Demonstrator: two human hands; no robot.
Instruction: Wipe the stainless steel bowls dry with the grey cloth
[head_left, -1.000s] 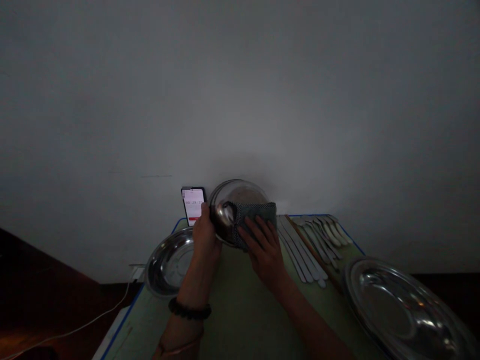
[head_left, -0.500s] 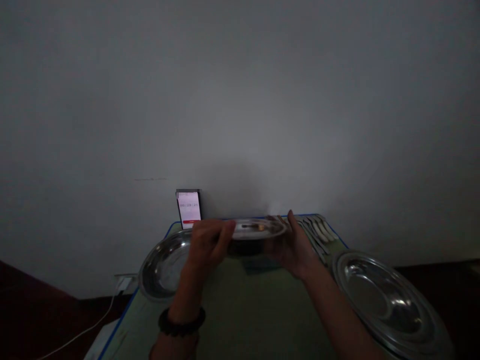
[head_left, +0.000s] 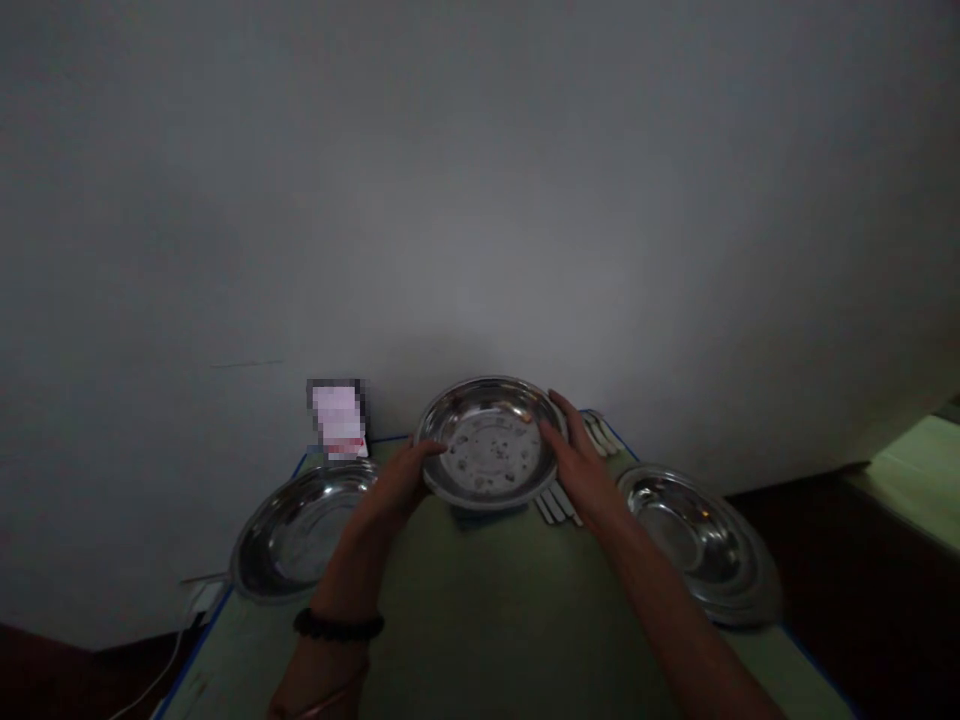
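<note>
A round steel plate [head_left: 487, 445] is held up above the green table [head_left: 480, 610], tilted so its inside faces me; specks show on its surface. My left hand [head_left: 401, 480] grips its left rim, fingers curled on the edge. My right hand [head_left: 581, 465] grips its right rim, thumb over the edge. A dark bead bracelet [head_left: 337, 626] circles my left wrist. A dark cloth [head_left: 487, 515] lies on the table just under the plate, mostly hidden.
A second steel plate [head_left: 300, 530] lies at the table's left edge, a third [head_left: 694, 540] at the right. Cutlery [head_left: 559, 500] lies behind my right hand. A lit phone [head_left: 337, 420] leans on the wall. A white cable [head_left: 161, 670] hangs off the left.
The cloth left my right hand and now lies on the table. The plate swung flat, then tilted up facing me, both hands on its rim. My view shifted right.
</note>
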